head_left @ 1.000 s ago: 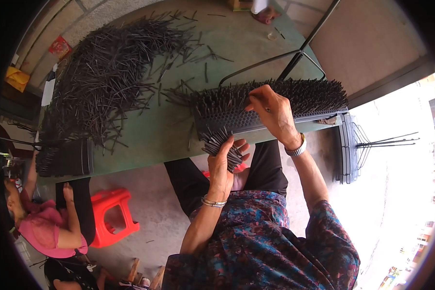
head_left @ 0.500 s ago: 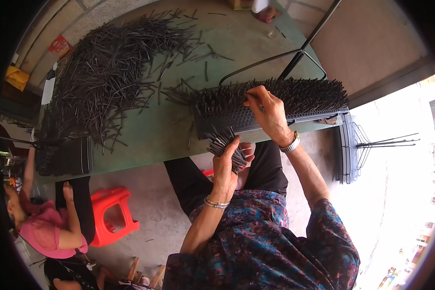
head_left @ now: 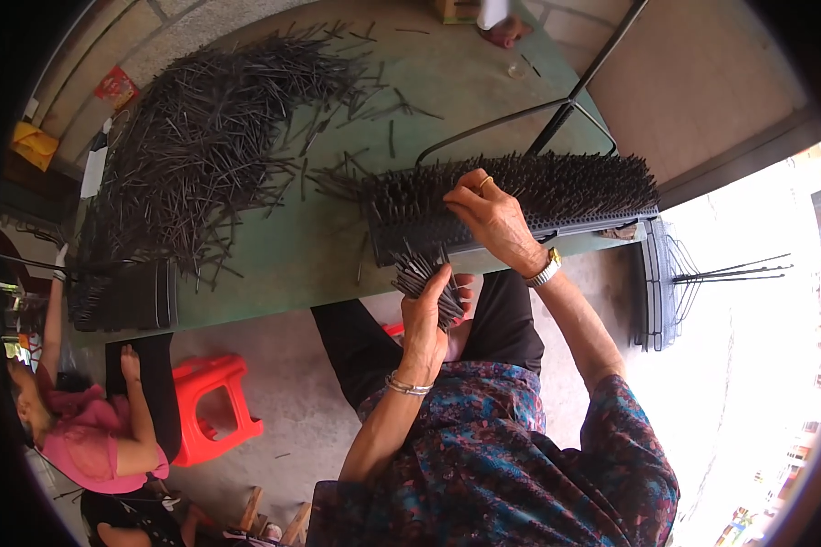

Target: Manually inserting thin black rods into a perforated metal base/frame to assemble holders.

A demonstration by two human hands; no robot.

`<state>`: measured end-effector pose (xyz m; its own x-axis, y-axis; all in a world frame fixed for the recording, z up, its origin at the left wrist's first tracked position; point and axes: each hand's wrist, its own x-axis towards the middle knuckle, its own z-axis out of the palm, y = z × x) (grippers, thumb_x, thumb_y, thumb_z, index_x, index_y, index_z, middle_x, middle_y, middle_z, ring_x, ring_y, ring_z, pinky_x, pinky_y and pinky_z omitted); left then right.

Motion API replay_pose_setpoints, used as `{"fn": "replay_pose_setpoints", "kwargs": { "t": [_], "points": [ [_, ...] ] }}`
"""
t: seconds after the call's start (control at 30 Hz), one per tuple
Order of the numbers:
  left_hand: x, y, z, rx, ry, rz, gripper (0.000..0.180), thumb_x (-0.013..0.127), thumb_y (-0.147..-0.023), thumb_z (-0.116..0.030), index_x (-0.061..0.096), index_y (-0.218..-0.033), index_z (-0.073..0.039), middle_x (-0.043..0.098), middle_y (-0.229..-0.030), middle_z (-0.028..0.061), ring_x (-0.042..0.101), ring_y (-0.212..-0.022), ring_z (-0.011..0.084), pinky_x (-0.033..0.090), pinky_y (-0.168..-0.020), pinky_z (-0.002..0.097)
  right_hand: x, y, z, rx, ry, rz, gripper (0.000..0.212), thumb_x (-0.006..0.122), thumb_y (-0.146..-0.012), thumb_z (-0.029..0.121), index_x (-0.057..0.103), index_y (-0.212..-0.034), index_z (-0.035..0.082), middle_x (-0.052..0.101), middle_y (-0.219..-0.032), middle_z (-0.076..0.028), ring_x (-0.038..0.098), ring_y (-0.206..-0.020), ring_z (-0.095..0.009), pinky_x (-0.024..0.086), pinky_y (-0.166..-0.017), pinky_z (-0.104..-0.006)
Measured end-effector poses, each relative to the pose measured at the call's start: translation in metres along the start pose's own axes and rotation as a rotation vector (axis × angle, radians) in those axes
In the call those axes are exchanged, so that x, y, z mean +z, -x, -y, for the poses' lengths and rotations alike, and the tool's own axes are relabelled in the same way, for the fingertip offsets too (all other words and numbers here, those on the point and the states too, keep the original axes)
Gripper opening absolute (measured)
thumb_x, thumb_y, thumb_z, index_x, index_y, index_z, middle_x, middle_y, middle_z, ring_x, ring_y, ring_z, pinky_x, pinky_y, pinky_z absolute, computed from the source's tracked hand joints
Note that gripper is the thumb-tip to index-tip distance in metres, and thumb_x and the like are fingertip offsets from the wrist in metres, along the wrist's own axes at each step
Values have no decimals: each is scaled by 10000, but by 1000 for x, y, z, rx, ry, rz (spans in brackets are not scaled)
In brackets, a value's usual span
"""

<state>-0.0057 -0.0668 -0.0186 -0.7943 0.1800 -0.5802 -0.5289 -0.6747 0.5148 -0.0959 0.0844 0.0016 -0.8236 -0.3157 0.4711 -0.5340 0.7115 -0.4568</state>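
Note:
A bundle of short thin black sticks [head_left: 417,274] is gripped in my left hand [head_left: 426,308], its ends fanning out beyond the thumb. The dark perforated rack [head_left: 400,244] lies along the table edge just beyond that hand. Upright black sticks [head_left: 575,182] stand densely in its holes, while bare holes show along the near side. Over the left half of the rack, my right hand [head_left: 491,219] has its thumb and fingers pinched together close to the holes. Whatever is between those fingertips is too small or hidden to make out.
A large heap of loose black sticks [head_left: 201,137] covers the left of the green table [head_left: 465,82]. A black metal stand [head_left: 570,98] rises behind the rack. Another rack [head_left: 128,296] sits at the left corner, near a person in pink [head_left: 100,438] and a red stool [head_left: 212,410].
My right hand has shifted left and slightly toward me along the rack, its fingers now drawn closer together. The left hand with its bundle stays nearly still.

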Motion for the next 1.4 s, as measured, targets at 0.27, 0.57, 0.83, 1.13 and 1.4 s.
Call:
{"fn": "replay_pose_setpoints", "kwargs": {
  "t": [0.27, 0.57, 0.83, 1.13, 1.4],
  "points": [
    [0, -1, 1, 35, -18, -21, 254, 710, -848, -238, 645, -964, -22, 696, -797, 90, 667, -622, 151, 515, -470, 235, 5, 9, 9, 88, -9, -124, 265, 687, -834, 82, 671, -1098, 65, 571, -922, -81, 620, -788, -204, 507, -659, -306],
    [8, 4, -2, 84, -53, 6, 237, 706, -847, -192, 643, -999, -22, 694, -803, 86, 664, -624, 143, 525, -480, 242, -24, 21, 35, 438, -515, 288, 171, 627, -880, 119, 609, -955, -34, 663, -745, -114, 658, -676, -158, 496, -599, -298],
    [11, 6, -5, 81, -83, 4, 199, 697, -845, -171, 656, -971, -24, 686, -775, 82, 651, -599, 140, 518, -463, 245, -29, 22, 28, 560, -706, 348, 153, 612, -888, 96, 625, -988, -19, 644, -716, -70, 622, -647, -104, 485, -585, -267],
    [13, 8, -8, 92, -116, 24, 209, 695, -849, -183, 661, -975, -20, 688, -776, 89, 647, -596, 152, 499, -463, 253, -33, 20, 32, 675, -873, 399, 162, 576, -908, 50, 594, -1023, -62, 639, -749, -87, 632, -700, -124, 520, -601, -258],
    [7, 4, -9, 37, -125, 121, 251, 697, -848, -216, 663, -991, -12, 701, -835, 108, 680, -660, 176, 520, -505, 265, -38, 20, 25, 645, -903, 418, 153, 568, -916, 47, 589, -1025, -58, 651, -787, -92, 641, -701, -140, 532, -643, -267]
  ]
}}
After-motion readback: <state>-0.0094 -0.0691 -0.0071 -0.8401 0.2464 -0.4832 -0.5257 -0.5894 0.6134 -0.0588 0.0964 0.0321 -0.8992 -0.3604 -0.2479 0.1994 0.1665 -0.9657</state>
